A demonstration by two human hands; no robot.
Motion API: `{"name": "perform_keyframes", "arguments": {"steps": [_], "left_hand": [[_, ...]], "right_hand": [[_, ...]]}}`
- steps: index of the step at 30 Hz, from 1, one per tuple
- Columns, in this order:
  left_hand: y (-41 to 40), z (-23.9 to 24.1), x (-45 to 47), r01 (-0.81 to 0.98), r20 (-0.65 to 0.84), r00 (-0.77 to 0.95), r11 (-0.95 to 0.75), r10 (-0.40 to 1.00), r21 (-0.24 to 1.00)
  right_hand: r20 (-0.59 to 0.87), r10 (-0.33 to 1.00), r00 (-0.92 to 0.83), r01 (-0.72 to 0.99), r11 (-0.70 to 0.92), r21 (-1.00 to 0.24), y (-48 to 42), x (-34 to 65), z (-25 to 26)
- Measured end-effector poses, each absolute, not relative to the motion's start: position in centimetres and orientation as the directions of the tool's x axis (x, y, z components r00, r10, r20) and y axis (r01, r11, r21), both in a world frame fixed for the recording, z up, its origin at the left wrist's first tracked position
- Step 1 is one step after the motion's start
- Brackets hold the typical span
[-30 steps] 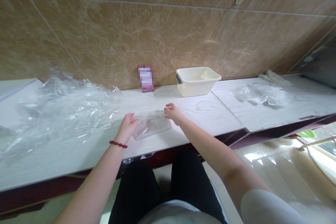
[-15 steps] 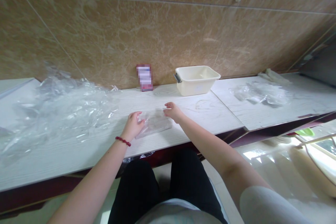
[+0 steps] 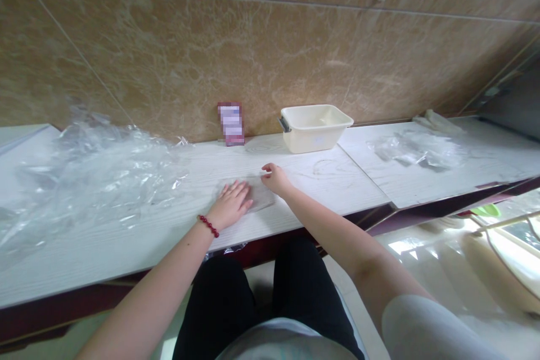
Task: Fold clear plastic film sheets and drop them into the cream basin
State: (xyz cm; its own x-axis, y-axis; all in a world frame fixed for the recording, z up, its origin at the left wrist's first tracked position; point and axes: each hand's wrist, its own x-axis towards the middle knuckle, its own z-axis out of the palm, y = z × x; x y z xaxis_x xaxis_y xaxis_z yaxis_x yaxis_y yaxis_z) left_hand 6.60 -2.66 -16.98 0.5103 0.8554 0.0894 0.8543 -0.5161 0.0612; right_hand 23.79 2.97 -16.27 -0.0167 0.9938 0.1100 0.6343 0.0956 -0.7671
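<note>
A clear plastic bag (image 3: 261, 198) lies flat on the white wood-grain counter in front of me. My left hand (image 3: 231, 203), with a red bead bracelet at the wrist, presses flat on the bag's left part, its fingers spread. At the upper right corner of the bag, my right hand (image 3: 276, 180) has thumb and fingers bent together in a pinch on the film. The bag's left end is partly hidden under my left palm.
A loose heap of clear plastic bags (image 3: 113, 174) covers the counter's left side. Against the tiled wall stand a cream plastic bin (image 3: 314, 138) and a small blurred card (image 3: 232, 124). More clear bags (image 3: 417, 149) lie at the right.
My left hand has moved right and flattened from a curled grip at the bag's left edge onto the bag. My right hand has hardly moved.
</note>
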Motion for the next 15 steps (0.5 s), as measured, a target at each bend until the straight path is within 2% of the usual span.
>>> {"name": "perform_keyframes", "arguments": {"steps": [4, 7, 11, 15], "left_hand": [[-2.8, -17.5, 6.7, 0.865, 0.069, 0.498, -0.501, 0.865, 0.040], [-2.9, -17.5, 6.7, 0.869, 0.083, 0.489, -0.493, 0.868, 0.033], [-3.1, -17.6, 6.7, 0.875, 0.099, 0.477, -0.483, 0.873, 0.036], [-3.2, -17.5, 6.8, 0.876, 0.101, 0.471, -0.478, 0.876, 0.061]], "right_hand": [[-0.037, 0.999, -0.007, 0.466, -0.029, -0.884, 1.1, 24.8, -16.0], [-0.160, 0.976, -0.149, 0.387, -0.092, -0.918, -1.1, 25.8, -15.5], [-0.125, 0.921, -0.369, 0.373, 0.023, -0.928, -3.3, 26.5, -15.0], [-0.080, 0.892, -0.444, 0.407, 0.121, -0.905, -3.8, 26.2, -14.9]]}}
